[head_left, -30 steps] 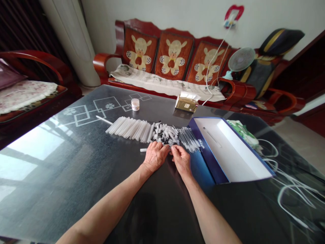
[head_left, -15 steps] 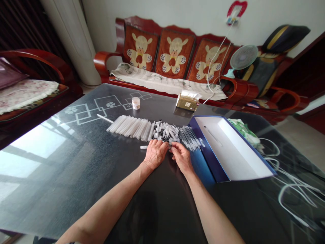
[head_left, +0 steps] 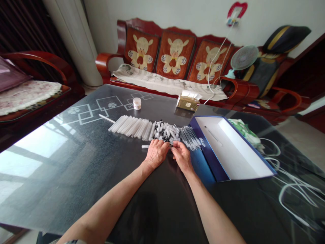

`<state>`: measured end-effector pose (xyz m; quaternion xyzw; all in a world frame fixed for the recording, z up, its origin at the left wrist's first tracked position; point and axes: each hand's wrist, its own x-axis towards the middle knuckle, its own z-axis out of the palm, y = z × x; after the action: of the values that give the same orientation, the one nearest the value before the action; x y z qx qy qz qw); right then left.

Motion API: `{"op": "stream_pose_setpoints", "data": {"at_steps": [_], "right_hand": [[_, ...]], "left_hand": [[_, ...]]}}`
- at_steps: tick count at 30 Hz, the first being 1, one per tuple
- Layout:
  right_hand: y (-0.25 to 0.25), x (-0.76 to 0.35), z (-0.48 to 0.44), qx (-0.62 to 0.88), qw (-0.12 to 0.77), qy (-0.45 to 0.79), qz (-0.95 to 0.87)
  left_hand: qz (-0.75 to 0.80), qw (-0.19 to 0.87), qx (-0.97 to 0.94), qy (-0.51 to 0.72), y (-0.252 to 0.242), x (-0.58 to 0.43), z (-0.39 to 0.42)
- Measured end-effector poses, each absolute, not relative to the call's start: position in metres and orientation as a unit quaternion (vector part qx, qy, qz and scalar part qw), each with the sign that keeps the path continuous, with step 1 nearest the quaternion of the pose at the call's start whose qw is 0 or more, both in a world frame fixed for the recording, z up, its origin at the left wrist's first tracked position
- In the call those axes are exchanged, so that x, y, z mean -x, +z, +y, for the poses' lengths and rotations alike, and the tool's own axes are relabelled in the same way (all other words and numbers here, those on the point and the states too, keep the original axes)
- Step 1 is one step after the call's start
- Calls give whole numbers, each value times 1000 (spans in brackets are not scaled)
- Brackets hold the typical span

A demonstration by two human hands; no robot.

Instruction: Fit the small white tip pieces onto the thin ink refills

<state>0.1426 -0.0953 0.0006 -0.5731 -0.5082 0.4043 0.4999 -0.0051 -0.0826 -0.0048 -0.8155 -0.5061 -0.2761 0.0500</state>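
My left hand point(head_left: 155, 153) rests palm down on the dark glass table point(head_left: 76, 159), its fingers curled against the near edge of a heap of small white and black caps point(head_left: 166, 131). A white tube point(head_left: 145, 146) sticks out from under it to the left. Close beside it, my right hand point(head_left: 182, 155) has its fingertips pinched together at the caps, and what they hold is too small to make out. A row of white tubes point(head_left: 132, 126) lies left of the heap. A bundle of thin clear refills point(head_left: 190, 136) lies right of it.
An open blue box with a white inside point(head_left: 228, 149) lies right of my hands, a green-printed bag point(head_left: 243, 130) behind it. A small white jar point(head_left: 137, 103) and a tan tissue pack point(head_left: 187, 101) stand farther back. A red wooden sofa point(head_left: 172, 64) faces the table.
Both hands stay at the heap of caps, fingers shifting slightly. The view has drifted a little, nothing else on the table has moved.
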Motion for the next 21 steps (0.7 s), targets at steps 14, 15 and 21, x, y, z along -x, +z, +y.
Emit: {"op": "stream_pose_setpoints", "data": {"at_steps": [14,15,21], "right_hand": [[-4,-142,-95,572,497,387,-526],[-3,-142,-95,574,499,383,-523],[0,-140,-94,613,481,379,-500]], "left_hand": [[-510,41,815,-273,-6,5,-83],[-510,41,815,-272,-6,4,-83],[-512,34,818,-260,-5,4,-83]]}}
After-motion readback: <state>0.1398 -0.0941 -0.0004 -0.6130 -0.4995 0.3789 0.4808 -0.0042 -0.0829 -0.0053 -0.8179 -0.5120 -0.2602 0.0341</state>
